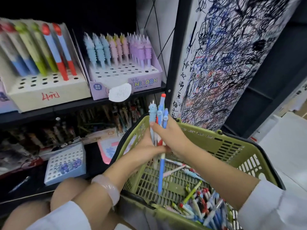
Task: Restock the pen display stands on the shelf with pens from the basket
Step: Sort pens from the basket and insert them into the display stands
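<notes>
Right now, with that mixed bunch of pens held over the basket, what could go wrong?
1. Both the left hand and the right hand hold the bunch of pens; one long blue pen hangs lower and may slip into the green basket.
2. The bunch mixes types, so a pen could land in the wrong stand: purple unicorn stand or beige stand.

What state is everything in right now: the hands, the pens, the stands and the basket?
Left hand: grips the pen bundle low.
Right hand: grips the bundle higher.
Pen bundle: upright, above the basket.
Green basket: loose pens heaped at its near end.
Unicorn stand: back rows filled, front holes empty.
Beige stand: partly filled.
</notes>
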`<move>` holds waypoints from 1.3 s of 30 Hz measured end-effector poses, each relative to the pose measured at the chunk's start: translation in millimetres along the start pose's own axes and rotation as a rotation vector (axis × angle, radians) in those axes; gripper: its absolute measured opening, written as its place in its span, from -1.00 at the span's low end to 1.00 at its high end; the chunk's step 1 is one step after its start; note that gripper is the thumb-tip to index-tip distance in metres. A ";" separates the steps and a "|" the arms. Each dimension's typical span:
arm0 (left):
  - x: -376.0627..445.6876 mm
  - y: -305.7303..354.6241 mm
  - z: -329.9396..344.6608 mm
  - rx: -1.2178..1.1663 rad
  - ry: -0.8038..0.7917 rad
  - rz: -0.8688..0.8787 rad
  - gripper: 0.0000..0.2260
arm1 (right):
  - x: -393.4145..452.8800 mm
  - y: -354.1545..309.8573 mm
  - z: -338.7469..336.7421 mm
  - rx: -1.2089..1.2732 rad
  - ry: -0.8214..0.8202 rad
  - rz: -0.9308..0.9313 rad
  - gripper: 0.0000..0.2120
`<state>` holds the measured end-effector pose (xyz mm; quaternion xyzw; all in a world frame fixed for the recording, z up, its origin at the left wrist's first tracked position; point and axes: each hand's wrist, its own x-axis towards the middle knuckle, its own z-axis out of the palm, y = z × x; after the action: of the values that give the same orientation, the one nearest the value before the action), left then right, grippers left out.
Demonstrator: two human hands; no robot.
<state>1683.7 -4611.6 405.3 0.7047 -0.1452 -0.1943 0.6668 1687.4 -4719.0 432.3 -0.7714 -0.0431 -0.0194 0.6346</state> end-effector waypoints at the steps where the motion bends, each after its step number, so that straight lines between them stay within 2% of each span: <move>1: 0.8 3.2 -0.2 -0.010 0.037 0.031 -0.35 | 1.1 -4.8 3.1 0.059 0.021 0.018 -0.87; 4: 4.3 11.1 -2.9 -0.042 0.187 0.131 -0.42 | 7.5 -20.3 11.4 0.118 0.047 0.029 -0.83; 8: 4.9 25.9 -11.1 -0.093 0.280 0.236 -0.62 | 18.7 -41.7 20.4 -0.006 0.106 -0.028 -0.79; 14: -10.3 51.4 -52.1 -0.121 0.439 0.232 -0.79 | 34.7 -76.3 41.1 0.106 -0.092 -0.096 -0.76; 22: -47.9 66.8 -119.8 -0.145 0.582 0.197 -0.79 | 50.3 -118.8 97.9 0.045 0.037 -0.195 -0.67; 25: -61.6 70.2 -140.3 -0.131 0.616 0.177 -0.84 | 51.5 -130.4 118.9 -0.002 0.020 -0.275 -0.76; 27: -71.5 74.6 -153.0 -0.146 0.606 0.178 -0.86 | 51.8 -138.2 132.6 -0.017 0.002 -0.320 -0.86; 29: -80.9 78.3 -165.0 -0.199 0.594 0.187 -0.86 | 53.5 -144.8 146.3 -0.032 -0.020 -0.348 -0.86; 34: -104.7 81.6 -192.7 -0.316 0.601 0.279 -0.88 | 65.7 -157.8 181.1 -0.038 -0.167 -0.306 -0.92; 39: -123.7 81.2 -224.1 -0.288 0.712 0.312 -0.96 | 73.6 -168.7 223.0 -0.019 -0.257 -0.308 -0.85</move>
<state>1683.8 -4361.8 504.0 0.5970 0.0180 0.1465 0.7885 1739.7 -4465.0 560.2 -0.7579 -0.2410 -0.0179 0.6060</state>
